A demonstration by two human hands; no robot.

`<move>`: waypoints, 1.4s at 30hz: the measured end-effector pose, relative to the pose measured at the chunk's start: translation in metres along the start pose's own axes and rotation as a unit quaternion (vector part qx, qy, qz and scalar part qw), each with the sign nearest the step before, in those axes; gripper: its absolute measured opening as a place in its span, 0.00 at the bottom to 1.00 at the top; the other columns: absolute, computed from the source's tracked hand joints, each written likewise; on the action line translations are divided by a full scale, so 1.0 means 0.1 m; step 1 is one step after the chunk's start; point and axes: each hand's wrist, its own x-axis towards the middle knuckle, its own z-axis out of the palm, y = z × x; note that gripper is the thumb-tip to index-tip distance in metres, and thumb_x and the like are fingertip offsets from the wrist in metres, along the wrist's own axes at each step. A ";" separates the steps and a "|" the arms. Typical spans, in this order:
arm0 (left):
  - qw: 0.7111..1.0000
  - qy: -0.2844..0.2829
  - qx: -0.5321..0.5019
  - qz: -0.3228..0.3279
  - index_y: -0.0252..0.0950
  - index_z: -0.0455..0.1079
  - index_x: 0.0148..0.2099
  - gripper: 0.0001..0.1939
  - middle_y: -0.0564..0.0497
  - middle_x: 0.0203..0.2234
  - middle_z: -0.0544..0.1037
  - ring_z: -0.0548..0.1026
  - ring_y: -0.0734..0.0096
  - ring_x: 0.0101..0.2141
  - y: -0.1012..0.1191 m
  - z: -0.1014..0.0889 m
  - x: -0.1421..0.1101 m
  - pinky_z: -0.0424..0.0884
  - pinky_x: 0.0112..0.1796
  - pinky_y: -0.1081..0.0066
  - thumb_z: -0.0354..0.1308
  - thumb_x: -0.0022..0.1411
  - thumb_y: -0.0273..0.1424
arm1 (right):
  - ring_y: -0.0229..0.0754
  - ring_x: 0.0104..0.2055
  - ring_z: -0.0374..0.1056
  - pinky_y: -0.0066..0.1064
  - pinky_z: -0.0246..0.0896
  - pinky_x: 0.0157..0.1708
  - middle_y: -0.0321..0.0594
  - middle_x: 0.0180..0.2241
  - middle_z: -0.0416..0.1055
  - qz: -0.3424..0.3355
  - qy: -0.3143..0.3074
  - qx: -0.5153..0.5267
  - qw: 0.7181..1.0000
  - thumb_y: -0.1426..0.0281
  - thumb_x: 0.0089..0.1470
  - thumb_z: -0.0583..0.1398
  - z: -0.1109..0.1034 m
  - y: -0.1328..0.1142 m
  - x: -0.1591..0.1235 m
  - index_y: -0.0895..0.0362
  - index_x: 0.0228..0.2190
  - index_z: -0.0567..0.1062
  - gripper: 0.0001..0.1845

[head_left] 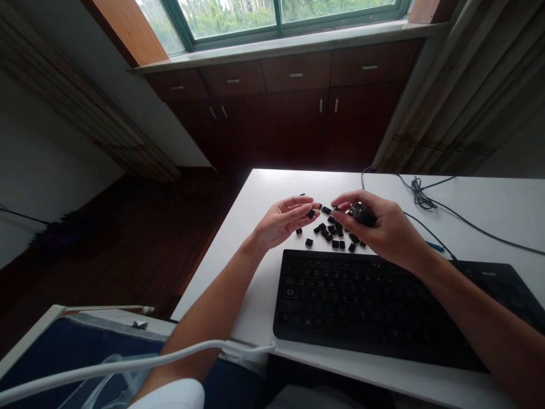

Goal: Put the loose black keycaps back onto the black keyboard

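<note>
My left hand (283,220) is closed, pinching a small black keycap (310,214) between thumb and fingers above the table. Facing it, my right hand (385,227) is curled around a small black object with a shiny, clear-looking end (360,211); its exact kind I cannot make out. Something dark also shows by the right fingertips, too small to tell whether they touch it. Several loose black keycaps (327,234) lie scattered on the table below and between both hands. In front of them rests a black keyboard (340,301), partly covered by my right forearm, with some key positions bare.
The white table (251,227) carries a coiled black cable (421,196) at the back right and a thin blue item (435,246) behind the keyboard. A white cord (170,359) crosses the lower left, over a blue fabric piece (51,352). Dark red cabinets (293,125) stand beyond.
</note>
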 end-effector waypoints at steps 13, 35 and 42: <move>0.964 0.049 0.257 0.051 0.31 0.78 0.47 0.16 0.39 0.44 0.80 0.81 0.60 0.42 0.09 -0.15 -0.16 0.77 0.46 0.62 0.68 0.58 0.34 | 0.41 0.35 0.76 0.30 0.69 0.36 0.35 0.35 0.81 -0.057 -0.125 -0.062 0.989 0.64 0.58 0.63 0.08 0.01 -0.05 0.51 0.41 0.81 0.10; 0.889 -0.012 0.408 0.209 0.42 0.80 0.44 0.09 0.43 0.42 0.78 0.77 0.62 0.41 -0.19 -0.37 -0.48 0.70 0.47 0.65 0.64 0.60 0.29 | 0.44 0.41 0.77 0.34 0.72 0.42 0.41 0.45 0.78 -0.123 -0.096 -0.217 0.964 0.69 0.63 0.59 0.60 0.11 -0.49 0.54 0.42 0.77 0.08; 0.872 -0.047 0.429 0.230 0.42 0.80 0.44 0.09 0.43 0.41 0.78 0.77 0.63 0.40 -0.19 -0.43 -0.44 0.71 0.44 0.67 0.62 0.62 0.29 | 0.46 0.47 0.76 0.36 0.73 0.44 0.40 0.53 0.74 -0.121 -0.134 -0.252 0.951 0.78 0.58 0.57 0.57 0.10 -0.55 0.52 0.49 0.75 0.19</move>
